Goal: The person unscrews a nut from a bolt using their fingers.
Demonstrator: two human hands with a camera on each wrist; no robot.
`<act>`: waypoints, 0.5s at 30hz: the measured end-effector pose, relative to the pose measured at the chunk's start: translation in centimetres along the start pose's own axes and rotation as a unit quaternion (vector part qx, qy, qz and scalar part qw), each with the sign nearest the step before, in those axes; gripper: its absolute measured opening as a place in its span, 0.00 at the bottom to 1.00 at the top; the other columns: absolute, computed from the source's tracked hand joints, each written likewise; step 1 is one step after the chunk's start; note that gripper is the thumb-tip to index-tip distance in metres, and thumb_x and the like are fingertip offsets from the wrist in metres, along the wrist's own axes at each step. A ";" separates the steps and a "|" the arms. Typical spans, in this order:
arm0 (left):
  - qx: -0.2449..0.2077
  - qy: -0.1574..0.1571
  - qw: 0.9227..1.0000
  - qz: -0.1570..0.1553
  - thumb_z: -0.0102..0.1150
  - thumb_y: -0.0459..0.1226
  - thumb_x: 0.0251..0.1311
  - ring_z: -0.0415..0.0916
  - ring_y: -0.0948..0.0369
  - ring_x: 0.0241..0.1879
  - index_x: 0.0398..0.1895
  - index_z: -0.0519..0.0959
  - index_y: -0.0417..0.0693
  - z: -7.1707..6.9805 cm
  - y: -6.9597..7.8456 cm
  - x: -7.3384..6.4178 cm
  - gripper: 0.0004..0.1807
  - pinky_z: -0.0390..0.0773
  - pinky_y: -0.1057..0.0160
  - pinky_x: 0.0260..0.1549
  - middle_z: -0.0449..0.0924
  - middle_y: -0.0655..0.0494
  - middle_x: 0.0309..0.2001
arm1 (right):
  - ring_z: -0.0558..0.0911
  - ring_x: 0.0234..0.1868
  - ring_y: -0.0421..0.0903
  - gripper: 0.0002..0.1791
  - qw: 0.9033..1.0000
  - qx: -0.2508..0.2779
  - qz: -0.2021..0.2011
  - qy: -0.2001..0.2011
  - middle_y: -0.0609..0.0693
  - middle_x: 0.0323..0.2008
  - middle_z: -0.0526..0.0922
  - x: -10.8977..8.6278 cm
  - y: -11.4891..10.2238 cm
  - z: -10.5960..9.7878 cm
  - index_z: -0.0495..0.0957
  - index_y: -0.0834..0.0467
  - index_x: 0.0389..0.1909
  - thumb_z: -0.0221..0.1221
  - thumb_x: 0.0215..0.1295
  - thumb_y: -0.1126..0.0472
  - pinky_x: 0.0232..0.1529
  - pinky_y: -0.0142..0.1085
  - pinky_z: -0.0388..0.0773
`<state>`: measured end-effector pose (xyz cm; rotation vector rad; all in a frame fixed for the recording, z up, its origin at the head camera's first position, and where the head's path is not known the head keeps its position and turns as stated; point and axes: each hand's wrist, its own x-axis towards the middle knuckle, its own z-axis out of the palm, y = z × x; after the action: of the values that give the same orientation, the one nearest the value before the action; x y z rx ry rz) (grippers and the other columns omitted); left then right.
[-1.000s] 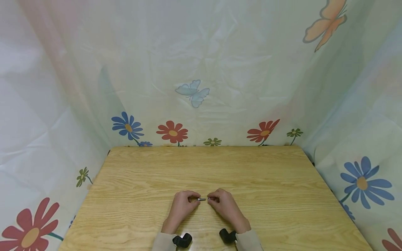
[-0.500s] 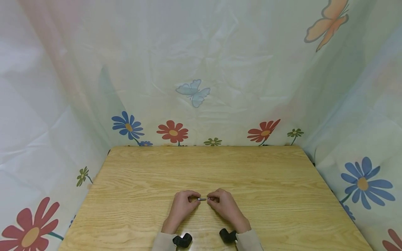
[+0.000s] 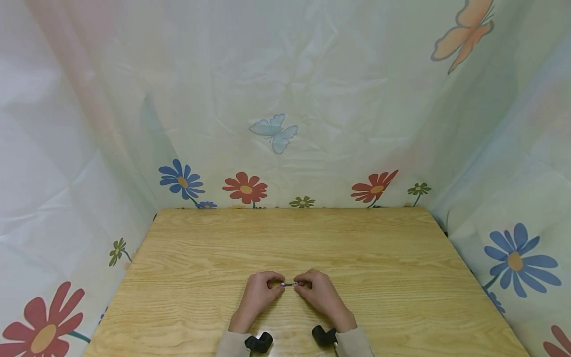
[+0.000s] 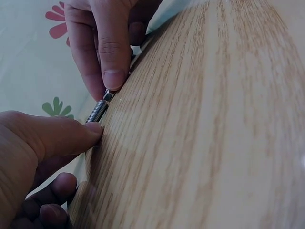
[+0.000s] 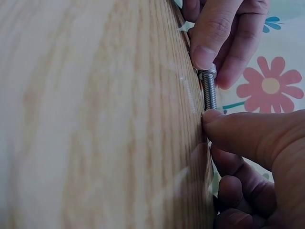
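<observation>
A silver threaded bolt (image 3: 287, 284) lies level between the two hands, over the wooden table. My left hand (image 3: 262, 291) pinches it at its head between thumb and finger; the head (image 5: 208, 72) peeks out under the thumb in the right wrist view. Opposite, my right hand (image 3: 318, 291) pinches a small metal nut (image 4: 109, 95) between thumb and fingertip. The bolt's free end is right at the nut, roughly in line with it. In the right wrist view the right thumb (image 5: 238, 132) hides the nut.
The wood-grain table (image 3: 285, 238) stretches out around both hands. A pale curtain (image 3: 339, 109) printed with flowers and butterflies hangs behind it and at both sides. Black wrist cameras (image 3: 259, 342) sit at the light sleeves (image 3: 354, 343).
A second ago a small gap showed between the bolt's end and the nut; now they meet in the head view. The nut's face has turned more into sight. Both arms stay nearly still.
</observation>
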<state>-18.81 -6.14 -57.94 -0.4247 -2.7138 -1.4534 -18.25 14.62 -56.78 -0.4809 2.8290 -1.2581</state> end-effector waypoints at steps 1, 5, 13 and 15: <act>0.000 -0.001 1.000 0.000 0.74 0.31 0.55 0.64 0.73 0.20 0.40 0.90 0.48 0.0 0.0 0.0 0.09 0.67 0.72 0.19 0.81 0.64 0.24 | 0.78 0.33 0.34 0.07 1.000 0.001 0.000 0.001 0.45 0.34 0.83 0.0 0.0 0.0 0.89 0.60 0.42 0.69 0.64 0.64 0.34 0.28 0.78; 0.002 -0.002 1.000 -0.002 0.75 0.31 0.55 0.64 0.72 0.20 0.40 0.90 0.48 -0.1 -0.1 -0.1 0.09 0.66 0.72 0.19 0.78 0.65 0.23 | 0.78 0.33 0.33 0.07 1.000 0.003 -0.002 0.003 0.44 0.34 0.83 0.0 0.0 0.2 0.89 0.60 0.42 0.70 0.64 0.64 0.34 0.28 0.77; -0.015 -0.021 1.000 -0.013 0.77 0.35 0.53 0.68 0.71 0.26 0.47 0.89 0.47 -0.5 -0.3 -0.4 0.16 0.69 0.72 0.24 0.85 0.59 0.33 | 0.77 0.34 0.36 0.11 1.000 0.018 0.009 -0.007 0.46 0.36 0.83 -0.1 0.0 0.0 0.87 0.60 0.45 0.70 0.64 0.60 0.35 0.29 0.76; -0.019 -0.029 0.999 -0.012 0.78 0.38 0.54 0.71 0.69 0.30 0.51 0.88 0.46 -0.8 -0.4 -0.5 0.20 0.71 0.71 0.29 0.88 0.57 0.40 | 0.77 0.35 0.38 0.14 1.000 0.024 0.013 -0.013 0.46 0.37 0.83 -0.2 0.0 -0.1 0.86 0.60 0.47 0.70 0.65 0.58 0.36 0.30 0.76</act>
<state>-18.48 -7.11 -57.91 -0.4447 -2.7478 -1.5245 -18.08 14.76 -56.79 -0.4541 2.7684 -1.3023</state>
